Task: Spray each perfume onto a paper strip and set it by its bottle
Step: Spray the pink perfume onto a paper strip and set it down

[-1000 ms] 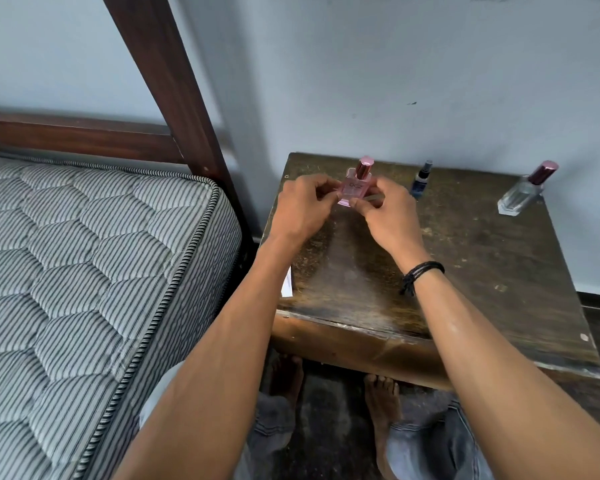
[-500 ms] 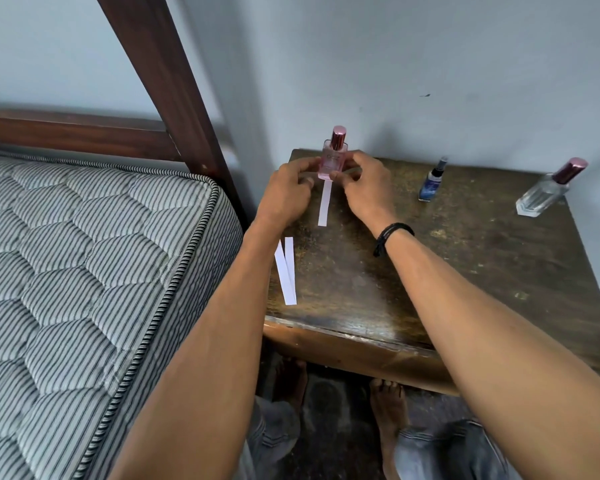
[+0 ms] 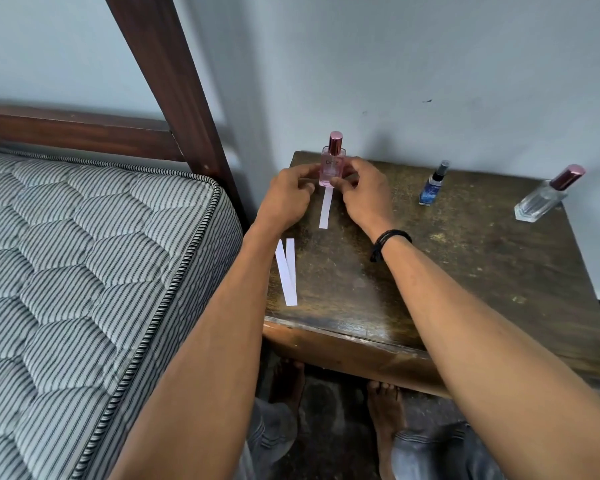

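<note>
Pink bottle: the pink glass perfume bottle (image 3: 331,168) with the shiny rose cap stands upright at the back edge of the worn dark wooden table (image 3: 465,271), upper middle of the frame, cap on.
Its strip: a white paper strip (image 3: 325,209) lies flat right in front of it, top end at the bottle's base, running down the frame. No way to see whether the paper is actually sprayed, tbh.
Done: going by the layout, I'd call this pair one of three, pretty much sorted.
Left to do: the small blue spray bottle (image 3: 430,188) and the clear angular glass bottle with a dark red cap (image 3: 541,202), both right of centre, have no strip by them. Two spare white paper strips (image 3: 287,271) lie in a narrow V at the table's left edge, mid frame, just beside the left forearm.
Left hand: the left hand (image 3: 286,199) has curled fingers, thumb and forefinger pinching the pink bottle low on its left side.
Right hand: the right hand (image 3: 362,195) mirrors it, thumb and fingertips clamped on the bottle's lower right. Can't tell if the thumb also touches the strip's top.
Arms: both forearms come up from the bottom of the frame and converge on the bottle. There's a black cord bracelet (image 3: 388,242) on the right wrist.
Around: a striped quilted mattress (image 3: 84,271) fills the left, with a dark wooden bedpost (image 3: 174,81) upper left.
</note>
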The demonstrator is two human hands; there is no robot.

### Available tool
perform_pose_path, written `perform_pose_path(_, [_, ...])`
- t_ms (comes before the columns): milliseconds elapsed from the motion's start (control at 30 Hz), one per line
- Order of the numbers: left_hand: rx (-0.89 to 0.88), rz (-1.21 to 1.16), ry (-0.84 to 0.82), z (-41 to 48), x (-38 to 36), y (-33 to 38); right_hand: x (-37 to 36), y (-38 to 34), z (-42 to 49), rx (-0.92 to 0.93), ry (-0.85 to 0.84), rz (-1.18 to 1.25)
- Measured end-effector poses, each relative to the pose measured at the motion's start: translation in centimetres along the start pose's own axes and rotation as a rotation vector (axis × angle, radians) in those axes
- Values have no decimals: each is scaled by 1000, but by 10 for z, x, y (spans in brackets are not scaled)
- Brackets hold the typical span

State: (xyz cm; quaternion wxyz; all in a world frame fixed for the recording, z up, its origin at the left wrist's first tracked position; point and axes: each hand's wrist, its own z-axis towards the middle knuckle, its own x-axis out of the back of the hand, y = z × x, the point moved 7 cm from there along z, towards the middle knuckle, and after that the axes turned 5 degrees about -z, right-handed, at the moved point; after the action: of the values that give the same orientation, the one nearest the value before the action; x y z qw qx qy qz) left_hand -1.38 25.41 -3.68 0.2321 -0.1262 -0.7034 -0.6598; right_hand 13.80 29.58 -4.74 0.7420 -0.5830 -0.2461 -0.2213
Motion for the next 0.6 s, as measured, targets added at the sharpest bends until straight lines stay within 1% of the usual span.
perform_pose_path(267, [-16,-14,-3,0,-1,0,-3,2,0,-1,1,-65])
perform_pose_path(600, [-3,-44,5,-3,0,1,-3,3,-1,-5,-2,-51])
